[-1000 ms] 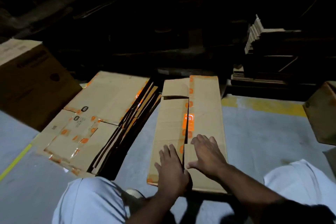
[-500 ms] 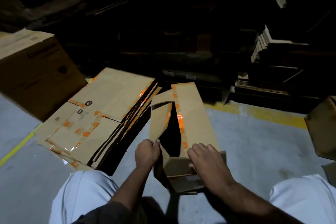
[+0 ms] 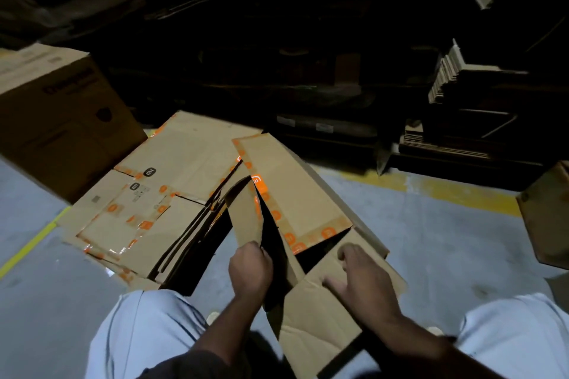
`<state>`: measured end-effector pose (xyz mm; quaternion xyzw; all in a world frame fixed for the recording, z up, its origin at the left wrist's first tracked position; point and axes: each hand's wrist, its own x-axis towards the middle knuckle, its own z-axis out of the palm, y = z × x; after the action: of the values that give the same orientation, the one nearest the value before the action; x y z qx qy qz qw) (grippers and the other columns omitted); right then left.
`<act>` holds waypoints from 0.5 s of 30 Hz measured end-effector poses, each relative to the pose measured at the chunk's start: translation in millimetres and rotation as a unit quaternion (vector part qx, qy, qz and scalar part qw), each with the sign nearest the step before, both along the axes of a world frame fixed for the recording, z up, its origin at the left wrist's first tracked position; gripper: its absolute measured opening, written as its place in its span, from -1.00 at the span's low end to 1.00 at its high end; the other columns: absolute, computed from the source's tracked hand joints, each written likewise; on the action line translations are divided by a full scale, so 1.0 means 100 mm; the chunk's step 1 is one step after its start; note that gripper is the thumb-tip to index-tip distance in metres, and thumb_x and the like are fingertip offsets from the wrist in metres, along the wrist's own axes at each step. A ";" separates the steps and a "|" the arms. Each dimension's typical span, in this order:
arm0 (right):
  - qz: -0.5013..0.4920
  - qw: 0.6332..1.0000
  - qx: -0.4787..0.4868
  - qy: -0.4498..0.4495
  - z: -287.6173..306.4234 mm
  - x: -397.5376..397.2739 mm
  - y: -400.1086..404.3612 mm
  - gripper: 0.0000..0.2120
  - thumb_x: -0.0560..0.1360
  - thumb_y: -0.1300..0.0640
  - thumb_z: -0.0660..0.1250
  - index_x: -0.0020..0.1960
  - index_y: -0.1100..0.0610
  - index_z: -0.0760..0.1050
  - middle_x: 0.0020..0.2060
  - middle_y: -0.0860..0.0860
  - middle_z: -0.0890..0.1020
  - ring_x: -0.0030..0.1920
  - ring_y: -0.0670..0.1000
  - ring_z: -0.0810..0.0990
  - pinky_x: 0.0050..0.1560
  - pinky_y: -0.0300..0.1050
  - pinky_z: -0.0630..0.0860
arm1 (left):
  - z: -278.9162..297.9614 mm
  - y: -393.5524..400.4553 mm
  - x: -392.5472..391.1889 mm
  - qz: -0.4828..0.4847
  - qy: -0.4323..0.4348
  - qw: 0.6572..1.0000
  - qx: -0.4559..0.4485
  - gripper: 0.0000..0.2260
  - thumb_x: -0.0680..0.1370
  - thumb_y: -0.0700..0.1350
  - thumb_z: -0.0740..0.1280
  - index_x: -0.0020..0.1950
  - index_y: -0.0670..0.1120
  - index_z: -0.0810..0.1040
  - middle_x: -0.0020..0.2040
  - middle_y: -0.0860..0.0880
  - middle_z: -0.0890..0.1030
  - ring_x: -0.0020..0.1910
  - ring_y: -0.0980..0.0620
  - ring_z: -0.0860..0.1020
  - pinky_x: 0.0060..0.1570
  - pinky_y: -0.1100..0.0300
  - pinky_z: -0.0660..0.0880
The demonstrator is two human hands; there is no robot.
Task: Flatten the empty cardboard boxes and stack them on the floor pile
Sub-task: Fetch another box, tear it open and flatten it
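Head view: left hand (image 3: 251, 271) in a closed grip on the near edge of a raised flap (image 3: 244, 218) of the cardboard box (image 3: 295, 194); right hand (image 3: 363, 280) grips its near panel. Just left, the flattened pile (image 3: 172, 191) lies on the floor (image 3: 446, 240).

Yellow floor line (image 3: 443, 186), dark shelving (image 3: 308, 71)
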<state>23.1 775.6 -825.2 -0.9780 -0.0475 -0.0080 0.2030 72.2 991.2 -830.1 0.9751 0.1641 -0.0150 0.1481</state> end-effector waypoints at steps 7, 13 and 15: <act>-0.115 0.979 -0.164 0.020 0.03 0.32 -0.06 -0.12 0.33 0.18 0.49 0.57 0.09 0.20 0.25 0.09 0.47 0.23 0.14 0.45 0.07 0.01 0.43 | 0.02 -0.08 -0.14 -0.077 -0.002 0.997 0.028 -0.82 0.60 -0.15 0.21 -0.20 -0.04 0.47 -0.17 -0.07 0.65 -0.19 -0.07 0.62 -0.26 0.12 0.40; -0.298 0.950 0.062 0.073 -0.12 0.30 -0.39 -0.52 0.58 0.24 0.21 0.46 -0.06 0.41 0.09 0.09 0.65 0.03 0.19 0.63 -0.03 -0.06 0.52 | 0.18 0.17 0.04 0.113 -0.101 0.976 -0.159 -0.81 0.66 -0.15 0.24 0.09 -0.17 0.63 -0.15 -0.06 0.63 -0.24 -0.02 0.57 -0.38 0.19 0.43; -0.330 0.929 0.144 0.084 -0.16 0.32 -0.56 -0.66 0.59 0.17 0.23 0.32 -0.05 0.54 0.04 0.10 0.67 -0.02 0.21 0.61 -0.05 -0.03 0.53 | 0.23 0.34 0.18 0.169 -0.140 0.951 -0.218 -0.79 0.66 -0.14 0.26 0.17 -0.21 0.63 -0.13 -0.13 0.66 -0.24 -0.05 0.58 -0.38 0.20 0.40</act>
<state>55.0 719.3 -840.7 -0.8957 0.2968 0.0012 0.3310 89.7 1025.0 -806.9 0.8694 0.2967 0.1111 0.3791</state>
